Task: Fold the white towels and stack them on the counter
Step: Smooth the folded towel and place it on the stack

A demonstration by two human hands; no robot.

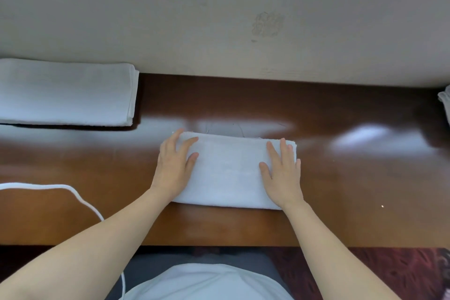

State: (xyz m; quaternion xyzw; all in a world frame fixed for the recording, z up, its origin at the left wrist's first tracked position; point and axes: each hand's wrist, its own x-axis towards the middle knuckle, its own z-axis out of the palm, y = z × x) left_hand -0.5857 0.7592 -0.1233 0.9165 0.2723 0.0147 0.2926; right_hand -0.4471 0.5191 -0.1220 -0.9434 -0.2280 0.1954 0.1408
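A folded white towel (229, 170) lies flat in the middle of the glossy brown wooden counter (341, 178). My left hand (174, 165) rests flat on the towel's left end with straight fingers. My right hand (282, 173) presses flat on its right end, fingers spread. A stack of folded white towels (65, 92) sits at the back left of the counter, against the wall. At the far right edge a bit of another white towel (445, 102) shows, mostly cut off by the frame.
A white cable (80, 198) curves over the counter's front left and drops past its edge. A pale wall (219, 19) rises right behind the counter. Below the front edge is a dark red patterned carpet (401, 273).
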